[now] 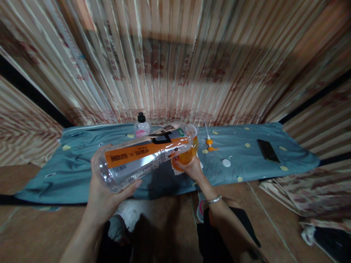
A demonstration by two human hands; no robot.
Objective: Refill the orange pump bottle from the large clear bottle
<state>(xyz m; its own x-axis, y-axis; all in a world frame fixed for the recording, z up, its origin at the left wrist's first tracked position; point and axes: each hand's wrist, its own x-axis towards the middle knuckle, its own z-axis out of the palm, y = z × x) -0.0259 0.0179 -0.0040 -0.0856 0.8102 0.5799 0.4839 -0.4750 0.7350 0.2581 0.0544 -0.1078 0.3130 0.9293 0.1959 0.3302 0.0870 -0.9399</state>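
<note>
A large clear plastic bottle [131, 155] with an orange and grey label is tipped nearly level, its mouth toward the right. My left hand [109, 195] is wrapped round its base end. At the mouth end stands a rounder bottle [186, 155] of orange-yellow liquid, with my right hand [192, 166] closed round its lower side. The two bottles meet near their openings; whether liquid passes between them I cannot tell. Under the orange bottle lies a white paper or cloth [177, 171], mostly hidden. An orange pump head [209, 143] with a pale tube lies just right of it.
A blue-green patterned cloth [76, 171] covers the low bench. On it are a black-capped clear bottle [142, 125] behind the large bottle, a round white cap [226, 163] and a dark phone [268, 150]. Pleated curtains [170, 73] hang behind; dark poles slope at both sides.
</note>
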